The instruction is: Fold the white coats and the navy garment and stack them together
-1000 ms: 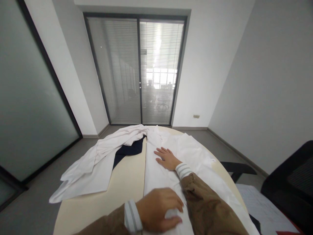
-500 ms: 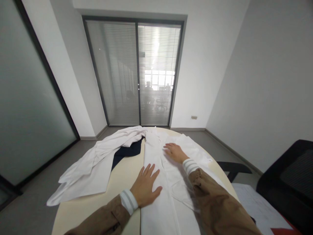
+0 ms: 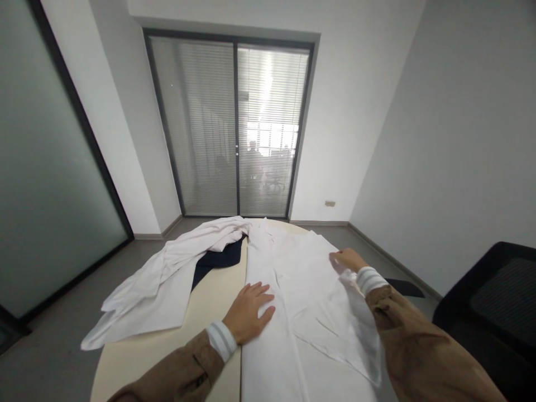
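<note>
A long white coat (image 3: 268, 363) lies spread down the right half of the round table, a seam running along its middle. My left hand (image 3: 250, 312) rests flat on its left part, fingers stretched and a little apart. Out at the coat's right edge, my right hand (image 3: 347, 259) has its fingers closed on the white cloth. A loose part of the coat, perhaps a sleeve, hangs beside the right wrist and drapes toward the near right side. The fingertips of the right hand are partly hidden by the fabric.
Another heap of white clothing (image 3: 154, 285) covers the table's left side and hangs over its edge. Dark navy cloth (image 3: 221, 255) shows beneath it. The pale table (image 3: 209, 312) has a curved rim. A black chair (image 3: 494, 301) stands at the right, close to my right arm.
My right hand has moved right, from lying open on the coat's middle to gripping its right edge. The cloth there has spread outward. My left hand stays nearly in place.
</note>
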A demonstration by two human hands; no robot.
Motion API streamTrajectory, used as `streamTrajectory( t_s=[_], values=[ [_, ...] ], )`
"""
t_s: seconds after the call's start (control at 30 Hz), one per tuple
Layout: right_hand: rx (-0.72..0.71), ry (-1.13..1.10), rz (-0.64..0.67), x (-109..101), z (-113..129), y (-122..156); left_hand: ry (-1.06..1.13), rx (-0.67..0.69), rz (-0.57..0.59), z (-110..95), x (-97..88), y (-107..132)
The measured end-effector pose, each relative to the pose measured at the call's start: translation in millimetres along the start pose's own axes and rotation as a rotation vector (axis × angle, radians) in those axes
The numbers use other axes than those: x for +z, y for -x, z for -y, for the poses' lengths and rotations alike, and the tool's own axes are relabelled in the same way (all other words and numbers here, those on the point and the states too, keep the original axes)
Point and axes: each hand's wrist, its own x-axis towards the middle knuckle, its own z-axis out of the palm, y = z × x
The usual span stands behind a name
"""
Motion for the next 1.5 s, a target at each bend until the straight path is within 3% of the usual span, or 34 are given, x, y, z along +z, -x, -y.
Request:
streamTrajectory(
  t_s=[0.3,0.7,0.9,1.03,1.27,1.4,1.5],
  values=[
    [-0.063,0.080,-0.051,-7,24,3,-0.034,0.018,0.042,4,1.3,1],
    [-0.228,0.214,-0.121,-9,104,50,-0.055,0.029,0.053,3,2.3,1],
    [-0.247,0.228,-0.095,-4,129,63,-0.134,0.090,0.157,12,4.6,1],
    [-0.186,0.230,-0.076,-8,119,53,-0.136,0.108,0.227,23,-7.6,0],
    [-0.106,0.186,-0.030,-3,81,25,-0.088,0.106,0.326,39,-48.8,-6],
    [-0.080,0.126,-0.057,12,60,7,-0.178,0.057,0.350,27,-60.5,-24],
    [-0.117,0.057,-0.104,21,49,-5,-0.304,0.013,0.325,11,-58.5,-49]
  ],
)
